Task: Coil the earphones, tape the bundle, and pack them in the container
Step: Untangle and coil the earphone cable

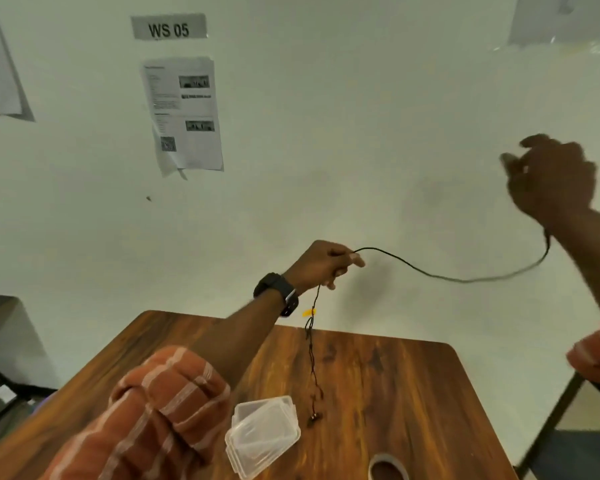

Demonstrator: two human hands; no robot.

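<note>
The earphones (430,271) are stretched out in the air above the wooden table (378,375), not yet coiled, so the work looks to be at its very start: straightening the cable before the first loop. The left hand (321,263) is raised over the far edge of the table and pinches the cable between thumb and fingers; from that pinch one thin length hangs down, past a small yellow tag (309,312), to the earbuds (314,419), which lie at or just above the tabletop. The other length sags across to the right hand (551,178), lifted high and well apart, curled closed around the plug end, though blur hides the exact grip. The clear plastic container (262,436) sits shut near the table's near edge, with the tape roll (388,467) just beside it at the frame's bottom. Next, I judge, the right hand needs to bring its slack toward the left and lay even loops without tangling the dangling earbuds
</note>
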